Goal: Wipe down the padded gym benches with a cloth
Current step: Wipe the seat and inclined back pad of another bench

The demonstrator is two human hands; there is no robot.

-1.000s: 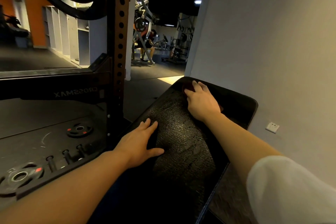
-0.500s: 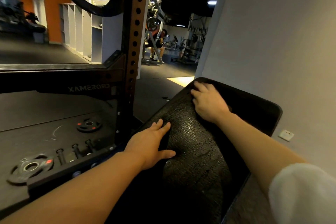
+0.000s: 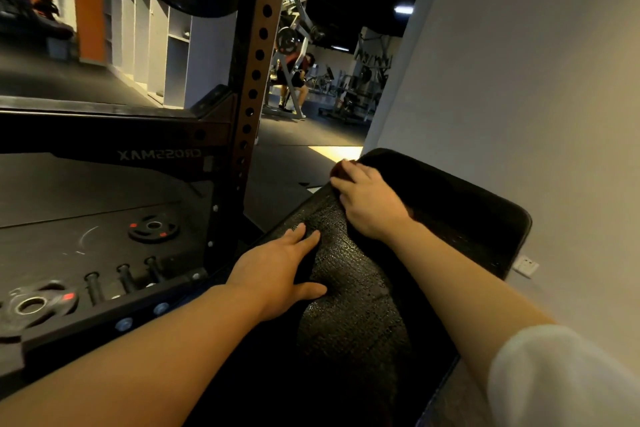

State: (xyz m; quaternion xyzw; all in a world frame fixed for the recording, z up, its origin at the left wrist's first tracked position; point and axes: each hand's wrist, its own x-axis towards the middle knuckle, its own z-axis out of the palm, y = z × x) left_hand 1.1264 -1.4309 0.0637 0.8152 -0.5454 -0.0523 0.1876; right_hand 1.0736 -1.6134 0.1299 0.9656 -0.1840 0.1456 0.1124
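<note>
Glistening black bench pad [image 3: 349, 295], textured.

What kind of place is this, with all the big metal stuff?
It looks like a gym. There is a padded bench being wiped, round weight plates lying on the floor, a tall metal rack with holes, and a person on a weight machine farther back.

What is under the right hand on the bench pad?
Under the right hand a dark reddish cloth peeks out past the fingers, at the far left edge of the bench pad. The hand covers the rest of the cloth.
</note>
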